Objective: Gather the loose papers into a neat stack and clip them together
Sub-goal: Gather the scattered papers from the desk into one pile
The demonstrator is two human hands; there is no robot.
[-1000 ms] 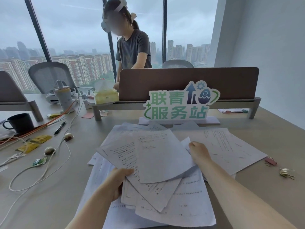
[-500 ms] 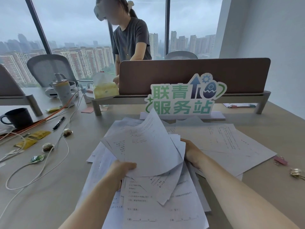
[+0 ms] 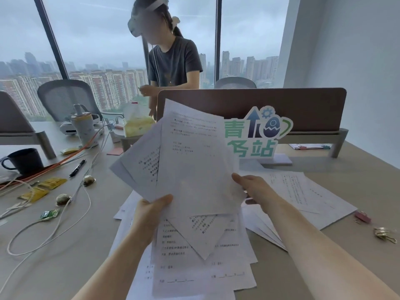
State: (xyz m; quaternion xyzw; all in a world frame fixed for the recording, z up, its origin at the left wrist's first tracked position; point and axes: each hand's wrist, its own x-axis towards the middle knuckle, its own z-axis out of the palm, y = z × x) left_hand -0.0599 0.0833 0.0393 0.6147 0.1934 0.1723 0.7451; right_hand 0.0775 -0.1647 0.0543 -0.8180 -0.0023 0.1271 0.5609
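A fanned bunch of printed white sheets [image 3: 190, 161] is raised off the desk, its top edges tilted up toward the divider. My left hand [image 3: 151, 215] grips the bunch at its lower left, thumb on top. My right hand [image 3: 253, 189] holds its right edge, thumb in front and fingers behind. More loose sheets [image 3: 194, 263] lie spread on the desk below, and others [image 3: 303, 195] lie to the right. A pink binder clip [image 3: 362, 217] and a gold binder clip [image 3: 385, 233] rest on the desk at the far right, apart from both hands.
A green-and-white sign [image 3: 257, 135] stands before a brown divider [image 3: 249, 107]. Left of the papers lie white cables [image 3: 71, 204], a pen [image 3: 77, 168], yellow packets [image 3: 52, 183] and a dark mug [image 3: 23, 160]. A person [image 3: 173, 61] stands behind the divider.
Both hands have lifted the gathered sheets off the desk, from lying nearly flat to raised and tilted upright. The camera has come closer and tilted up.
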